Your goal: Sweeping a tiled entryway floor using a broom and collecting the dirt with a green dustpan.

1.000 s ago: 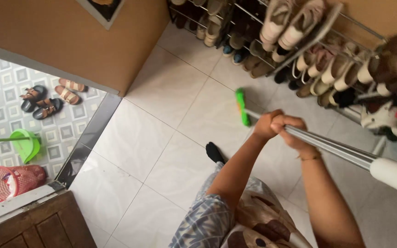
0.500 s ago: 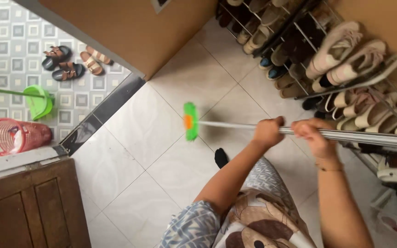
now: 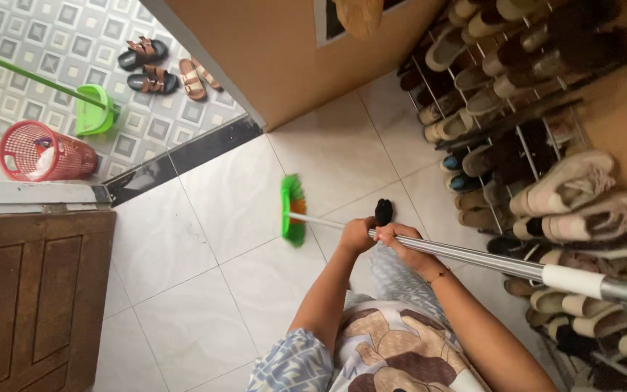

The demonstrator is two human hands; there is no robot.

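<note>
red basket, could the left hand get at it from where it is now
Probably not. The left hand is shut on the broom handle, and the red basket lies far off past the dark threshold, outside on the patterned tiles beside the green dustpan.

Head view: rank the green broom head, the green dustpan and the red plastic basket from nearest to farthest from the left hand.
1. Green broom head, just left of the left hand, on the white tiles.
2. Green dustpan, outside the doorway, upper left.
3. Red plastic basket, far left, outside.
</note>
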